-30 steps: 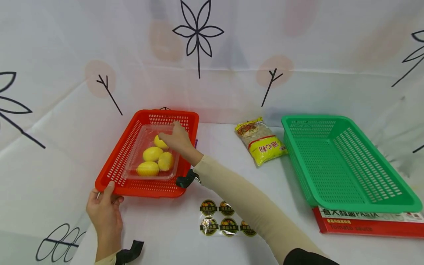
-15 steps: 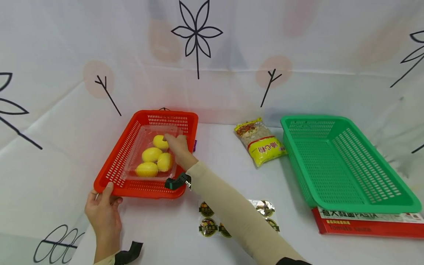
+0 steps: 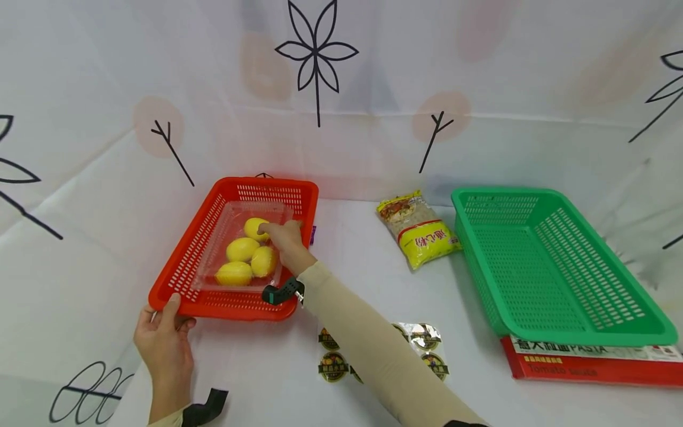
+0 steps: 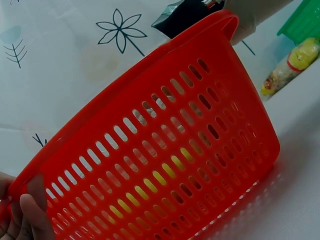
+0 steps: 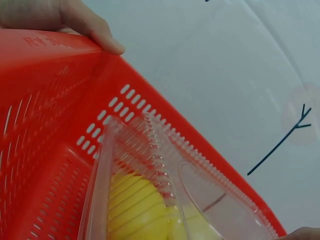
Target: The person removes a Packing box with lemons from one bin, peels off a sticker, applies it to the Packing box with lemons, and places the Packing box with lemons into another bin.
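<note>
A red perforated basket [image 3: 242, 309] stands at the left of the table. Inside it lies a clear plastic box [image 3: 219, 237], with several yellow lemons [image 3: 242, 249] showing through it. My left hand [image 3: 165, 350] grips the basket's near left corner, thumb over the rim. My right hand [image 3: 288, 240] reaches into the basket and holds the box by its right side, thumb across the top near the far lemon and fingers down at the edge. Those fingertips are hidden in the head view. In the right wrist view, the box's ribbed edge [image 5: 160, 160] lies close to the basket wall.
A green basket [image 3: 555, 279] stands at the right, partly over a red and white pasta box [image 3: 587, 372]. Left of it lies a yellow food bag [image 3: 421, 231]. A sheet of round stickers [image 3: 333, 366] lies in front, partly under the right forearm.
My right hand has moved from the box's far right corner down its right side, and its thumb has come over the far lemon. My left hand keeps its hold on the red basket.
</note>
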Available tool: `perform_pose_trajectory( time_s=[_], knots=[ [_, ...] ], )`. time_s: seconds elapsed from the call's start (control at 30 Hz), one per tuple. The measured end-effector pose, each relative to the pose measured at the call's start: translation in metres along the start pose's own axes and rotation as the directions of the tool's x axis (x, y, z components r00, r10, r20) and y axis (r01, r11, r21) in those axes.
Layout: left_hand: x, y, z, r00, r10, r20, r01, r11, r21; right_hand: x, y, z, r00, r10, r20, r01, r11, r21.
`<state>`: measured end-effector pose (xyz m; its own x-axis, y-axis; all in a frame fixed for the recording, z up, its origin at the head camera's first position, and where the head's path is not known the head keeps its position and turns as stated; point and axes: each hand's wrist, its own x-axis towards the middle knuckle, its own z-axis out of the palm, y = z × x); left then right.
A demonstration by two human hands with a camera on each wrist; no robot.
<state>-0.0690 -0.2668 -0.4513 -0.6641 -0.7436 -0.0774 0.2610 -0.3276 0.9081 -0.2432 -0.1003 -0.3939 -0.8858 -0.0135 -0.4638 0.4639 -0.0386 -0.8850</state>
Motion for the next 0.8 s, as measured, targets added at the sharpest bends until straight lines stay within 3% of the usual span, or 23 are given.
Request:
perform_pose_trajectory(
  time_s=[0.2, 0.53, 0.8],
  knots=[
    [0.0011, -0.0012, 0.0015, 1.000, 0.001, -0.009, -0.001, 1.000, 0.002, 0.0005, -0.0037, 0.0002, 1.000, 0.014, 0.006, -0.014, 1.000, -0.011],
    [0.0010, 0.0015, 0.0003, 0.999, -0.006, -0.045, 0.007, 0.999, 0.038, -0.0033, -0.0014, 0.0032, 0.999, -0.044, 0.009, 0.044, 0.999, 0.002],
    [0.0015, 0.0020, 0.0011, 0.999, -0.014, -0.031, 0.014, 1.000, 0.019, -0.0021, -0.0009, 0.0007, 0.996, -0.085, -0.005, 0.085, 0.996, -0.010]
  ],
)
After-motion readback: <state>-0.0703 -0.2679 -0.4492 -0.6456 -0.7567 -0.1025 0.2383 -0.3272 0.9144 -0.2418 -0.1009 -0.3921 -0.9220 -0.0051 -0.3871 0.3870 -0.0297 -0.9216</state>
